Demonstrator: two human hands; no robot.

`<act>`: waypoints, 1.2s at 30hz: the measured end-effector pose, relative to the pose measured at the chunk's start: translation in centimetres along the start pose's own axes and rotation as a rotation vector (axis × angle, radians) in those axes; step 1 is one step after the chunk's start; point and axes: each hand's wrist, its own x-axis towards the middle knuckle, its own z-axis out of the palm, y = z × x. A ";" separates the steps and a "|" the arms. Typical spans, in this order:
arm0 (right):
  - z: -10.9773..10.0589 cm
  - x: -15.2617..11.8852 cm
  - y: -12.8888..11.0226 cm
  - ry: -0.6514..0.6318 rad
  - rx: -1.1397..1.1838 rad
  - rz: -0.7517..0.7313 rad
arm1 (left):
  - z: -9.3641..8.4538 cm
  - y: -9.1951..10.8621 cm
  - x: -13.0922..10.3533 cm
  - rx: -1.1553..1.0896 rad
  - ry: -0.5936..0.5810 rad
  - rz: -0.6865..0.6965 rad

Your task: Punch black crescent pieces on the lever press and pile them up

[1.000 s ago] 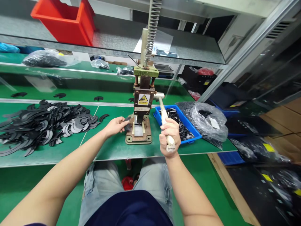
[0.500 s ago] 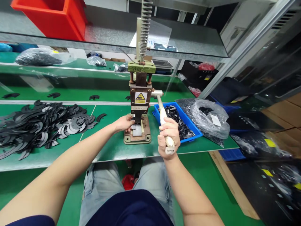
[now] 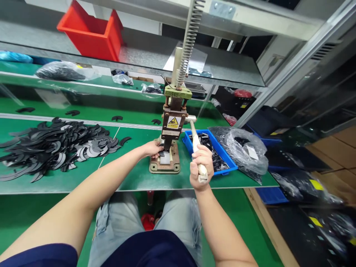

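Note:
A hand press (image 3: 174,122) with a yellow warning label stands on the green bench. My right hand (image 3: 202,165) is wrapped round its pale, tape-covered lever handle (image 3: 195,139), which slants down toward me. At the base plate, my left hand (image 3: 153,149) pinches a small black curved piece (image 3: 161,152) beside the press ram. The fingers partly hide this piece. Left of the press lies a big heap of black curved pieces (image 3: 63,144). Just right of the press sits a blue tray (image 3: 222,152) holding many small black parts.
Clear plastic bags (image 3: 244,146) lie right of the blue tray. A red bin (image 3: 93,35) stands on the shelf above. Several black pieces (image 3: 72,112) sit along the green strip behind the bench. A metal post (image 3: 280,74) rises at the right.
The camera view has shifted, so the bench things appear further right. My left hand still pinches the black piece at the press, and my right hand keeps hold of the lever handle.

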 end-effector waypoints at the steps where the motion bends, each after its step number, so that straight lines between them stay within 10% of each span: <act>1: -0.1 0.0 0.0 -0.007 -0.006 0.001 | 0.0 0.0 -0.1 -0.008 0.001 0.000; 18: 0.5 -0.5 0.8 0.041 -0.033 -0.021 | -0.1 -0.6 0.2 -0.092 -0.009 -0.077; 23: 0.0 -0.3 0.6 0.000 -0.025 -0.025 | -0.1 -1.8 -1.6 -0.030 -0.013 0.157; 28: 0.3 -0.1 0.7 0.037 -0.005 -0.018 | -7.7 -4.1 -1.3 0.405 0.227 0.339; 31: 0.7 0.0 0.8 0.062 0.007 -0.028 | -14.1 -6.0 -0.3 0.838 0.513 0.129; 36: 0.7 0.0 0.8 0.065 -0.009 -0.026 | -18.4 -8.4 1.4 1.063 0.430 -0.025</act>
